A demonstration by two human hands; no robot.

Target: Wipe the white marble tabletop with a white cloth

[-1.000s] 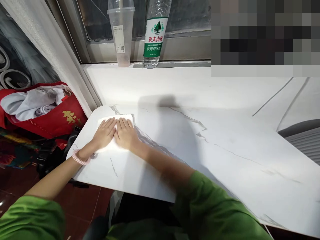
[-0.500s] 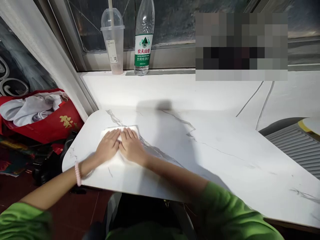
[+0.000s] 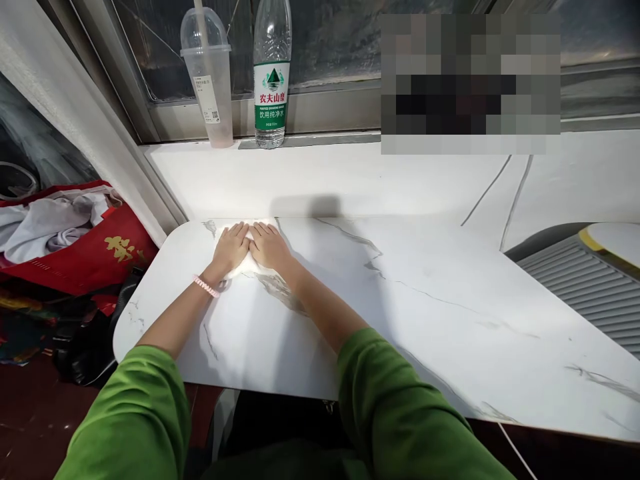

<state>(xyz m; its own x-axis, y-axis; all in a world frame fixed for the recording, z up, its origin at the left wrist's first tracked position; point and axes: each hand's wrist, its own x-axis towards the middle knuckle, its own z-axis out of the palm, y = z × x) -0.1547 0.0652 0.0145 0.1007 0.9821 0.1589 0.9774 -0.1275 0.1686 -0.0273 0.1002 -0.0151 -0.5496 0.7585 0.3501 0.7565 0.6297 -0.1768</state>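
Note:
My left hand (image 3: 230, 247) and my right hand (image 3: 271, 245) lie flat side by side, fingers stretched out, on a white cloth (image 3: 240, 268) at the far left edge of the white marble table (image 3: 400, 313). The cloth is almost wholly hidden under the hands; only a pale strip shows near the wrists. A pink band circles my left wrist. Both sleeves are green.
On the window sill (image 3: 325, 177) stand an empty plastic cup with a straw (image 3: 207, 80) and a clear water bottle with a green label (image 3: 270, 73). A red bag with grey cloth (image 3: 75, 233) sits to the left on the floor. A grey ribbed unit (image 3: 590, 287) is at the right.
Both hands have slid the cloth away from me, toward the table's far edge by the sill. The head view has shifted, showing more of my sleeves.

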